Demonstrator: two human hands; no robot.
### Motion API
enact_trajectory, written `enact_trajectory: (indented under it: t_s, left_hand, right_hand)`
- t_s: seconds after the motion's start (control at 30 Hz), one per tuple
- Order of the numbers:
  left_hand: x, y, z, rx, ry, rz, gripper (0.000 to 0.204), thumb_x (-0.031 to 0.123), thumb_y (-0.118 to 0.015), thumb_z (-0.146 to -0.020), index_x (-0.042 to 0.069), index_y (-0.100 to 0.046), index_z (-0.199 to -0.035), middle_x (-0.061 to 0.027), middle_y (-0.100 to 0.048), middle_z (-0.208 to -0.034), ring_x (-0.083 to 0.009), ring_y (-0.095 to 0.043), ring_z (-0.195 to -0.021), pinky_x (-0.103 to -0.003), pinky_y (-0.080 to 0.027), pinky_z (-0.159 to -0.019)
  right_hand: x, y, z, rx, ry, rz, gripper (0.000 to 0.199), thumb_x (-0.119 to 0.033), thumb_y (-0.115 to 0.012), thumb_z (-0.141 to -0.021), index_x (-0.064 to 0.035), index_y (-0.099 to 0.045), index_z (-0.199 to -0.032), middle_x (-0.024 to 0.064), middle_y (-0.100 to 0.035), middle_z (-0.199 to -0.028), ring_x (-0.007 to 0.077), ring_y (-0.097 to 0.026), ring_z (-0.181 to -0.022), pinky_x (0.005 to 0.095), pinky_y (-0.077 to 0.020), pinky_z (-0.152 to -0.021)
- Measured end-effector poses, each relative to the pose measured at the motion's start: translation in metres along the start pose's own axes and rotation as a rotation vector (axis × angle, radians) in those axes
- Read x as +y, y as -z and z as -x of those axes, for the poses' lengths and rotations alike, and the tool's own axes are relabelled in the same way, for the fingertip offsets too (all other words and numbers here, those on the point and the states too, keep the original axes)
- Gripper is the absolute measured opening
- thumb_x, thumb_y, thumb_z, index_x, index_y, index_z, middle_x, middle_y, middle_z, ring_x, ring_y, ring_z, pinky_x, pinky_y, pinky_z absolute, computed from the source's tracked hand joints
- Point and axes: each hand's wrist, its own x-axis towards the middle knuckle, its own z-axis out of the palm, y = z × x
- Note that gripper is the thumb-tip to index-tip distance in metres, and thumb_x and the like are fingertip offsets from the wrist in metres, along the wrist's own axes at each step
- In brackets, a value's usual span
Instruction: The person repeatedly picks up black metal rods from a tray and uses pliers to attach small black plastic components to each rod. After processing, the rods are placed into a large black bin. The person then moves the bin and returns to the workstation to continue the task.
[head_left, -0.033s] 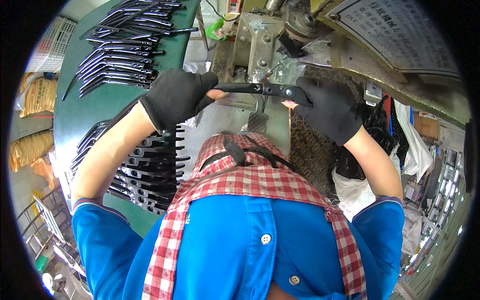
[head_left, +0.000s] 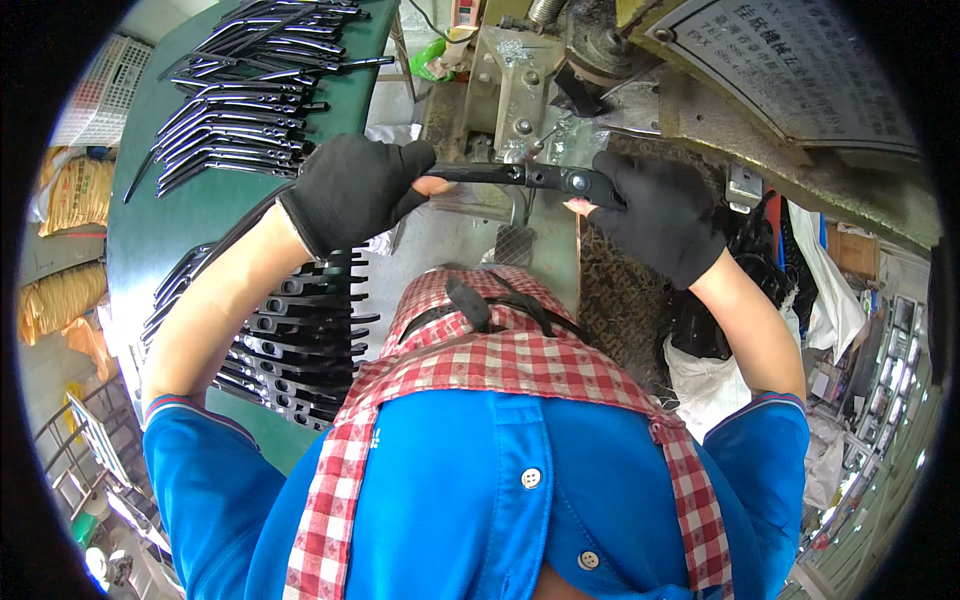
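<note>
A long black metal bar (head_left: 480, 173) is held level between my two hands, in front of the machine. My left hand (head_left: 355, 195), in a black glove with bare fingertips, is closed round it, and the bar's thin bent end runs back beside my left forearm. My right hand (head_left: 655, 215), gloved the same way, grips the other end. There a flat black bracket (head_left: 572, 182) with a round silver rivet joins the bar. My right fingers partly hide this bracket.
On the green table (head_left: 135, 225) at left lie rows of bent black bars (head_left: 240, 120) and a stack of black parts with holes (head_left: 290, 345). A greasy metal machine (head_left: 520, 80) stands ahead, its plated body (head_left: 780, 70) overhanging at right. Below the bar is a pedal (head_left: 514, 243).
</note>
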Motion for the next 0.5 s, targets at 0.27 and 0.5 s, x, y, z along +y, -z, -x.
enact_trajectory:
  t_s: [0.27, 0.5]
  left_hand:
    - [-0.022, -0.004, -0.034, 0.147, -0.071, -0.145, 0.027, 0.033, -0.055, -0.091, 0.006, -0.054, -0.084, -0.0163, -0.055, -0.064, -0.0384, -0.057, -0.059, -0.044, -0.043, -0.051]
    - [-0.029, -0.002, -0.046, 0.116, -0.081, -0.192, 0.031, 0.038, -0.053, -0.092, 0.007, -0.055, -0.086, -0.0148, -0.055, -0.061, -0.0376, -0.057, -0.059, -0.044, -0.044, -0.051]
  right_hand:
    - [0.023, -0.010, -0.014, 0.045, -0.117, -0.164, 0.039, -0.046, -0.064, -0.083, -0.0103, -0.065, -0.100, 0.0124, -0.062, -0.076, 0.0281, -0.060, -0.071, 0.0371, -0.0458, -0.066]
    - [0.025, -0.008, -0.016, 0.028, -0.117, -0.175, 0.043, -0.047, -0.062, -0.085, -0.0071, -0.064, -0.103, 0.0146, -0.064, -0.082, 0.0289, -0.061, -0.075, 0.0378, -0.0465, -0.072]
